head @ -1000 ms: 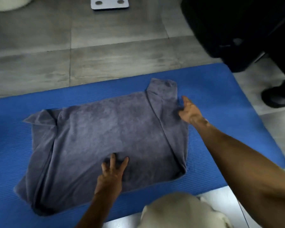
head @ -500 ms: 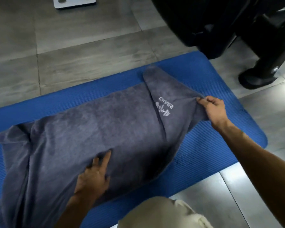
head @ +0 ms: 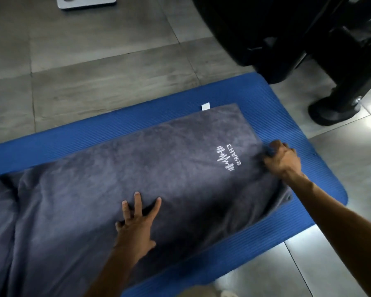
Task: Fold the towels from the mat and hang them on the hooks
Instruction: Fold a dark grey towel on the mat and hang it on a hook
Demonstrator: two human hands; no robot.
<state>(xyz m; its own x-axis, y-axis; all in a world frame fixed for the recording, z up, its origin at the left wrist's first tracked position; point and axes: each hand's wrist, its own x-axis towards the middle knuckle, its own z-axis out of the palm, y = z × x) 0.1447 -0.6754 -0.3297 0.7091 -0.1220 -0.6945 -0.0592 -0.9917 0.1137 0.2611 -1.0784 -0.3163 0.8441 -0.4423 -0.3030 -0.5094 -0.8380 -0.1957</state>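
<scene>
A grey towel (head: 120, 189) with a white embroidered logo (head: 228, 158) lies spread across the blue mat (head: 321, 174). A small white label (head: 205, 106) sticks out at its far edge. My left hand (head: 137, 221) presses flat on the towel's middle, fingers spread. At the towel's right edge my right hand (head: 282, 160) grips the cloth in curled fingers. The towel's left end is bunched and runs out of view. No hooks are in view.
The mat lies on a grey tiled floor (head: 94, 82). A large black machine (head: 298, 35) with a black foot (head: 334, 110) stands at the far right, close to the mat's corner. A white scale (head: 86, 2) sits at the top edge.
My right hand has pulled the folded flap out to the right, laying the towel's right end flat with the logo showing. My left hand stays pressed on the middle.
</scene>
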